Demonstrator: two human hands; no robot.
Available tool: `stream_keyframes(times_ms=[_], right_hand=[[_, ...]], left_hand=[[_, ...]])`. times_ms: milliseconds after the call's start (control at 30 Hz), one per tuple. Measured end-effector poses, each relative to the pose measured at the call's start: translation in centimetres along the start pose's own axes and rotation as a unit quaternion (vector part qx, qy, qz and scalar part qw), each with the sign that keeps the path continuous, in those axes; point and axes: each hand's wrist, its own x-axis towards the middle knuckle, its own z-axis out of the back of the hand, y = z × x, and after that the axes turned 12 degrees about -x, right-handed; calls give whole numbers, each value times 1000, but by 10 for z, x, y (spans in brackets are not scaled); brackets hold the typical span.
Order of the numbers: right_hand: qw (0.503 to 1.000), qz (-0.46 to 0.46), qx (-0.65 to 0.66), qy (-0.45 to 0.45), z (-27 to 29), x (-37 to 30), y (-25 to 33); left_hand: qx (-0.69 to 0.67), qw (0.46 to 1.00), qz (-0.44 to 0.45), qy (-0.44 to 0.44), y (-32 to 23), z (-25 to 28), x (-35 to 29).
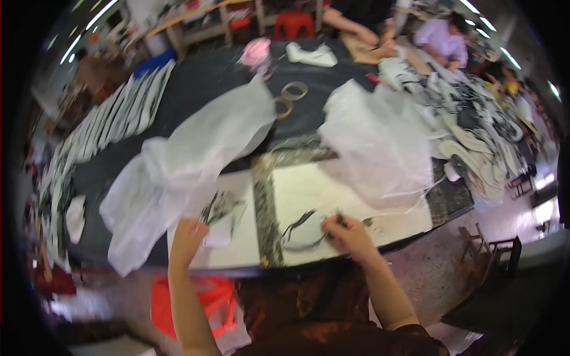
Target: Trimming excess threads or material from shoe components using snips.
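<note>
My left hand (189, 237) is closed at the edge of a small white piece (219, 231), with dark strips (224, 204) just beyond it. What exactly the fingers grip is too blurred to tell. My right hand (350, 236) pinches the dark-edged side of a flat pale piece with black trim (306, 234), perhaps a shoe part. That piece lies on the right white board (338, 199), near the table's front edge. Large crumpled sheets of thin white plastic (202, 142) spread beyond my left hand, and another white plastic sheet (380, 136) lies beyond my right.
Two tape rolls (294, 91) and a pink bundle (256, 53) sit on the dark table (196, 83). Overlapping pale strips (127, 110) line the left, and heaped black-and-white pieces (469, 113) the right. Co-workers (442, 41) are across the table. A red stool (193, 302) stands below.
</note>
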Motion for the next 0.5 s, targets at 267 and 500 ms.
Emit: stream_keyframes(times_ms=[267,500], right_hand=[[998,45,18,43,2,0,-9],[998,43,6,46,2,6,-15]], left_hand=[[1,999,-10,-33,-7,-11,-12],[74,994,-80,-10,-11,-22,-6]])
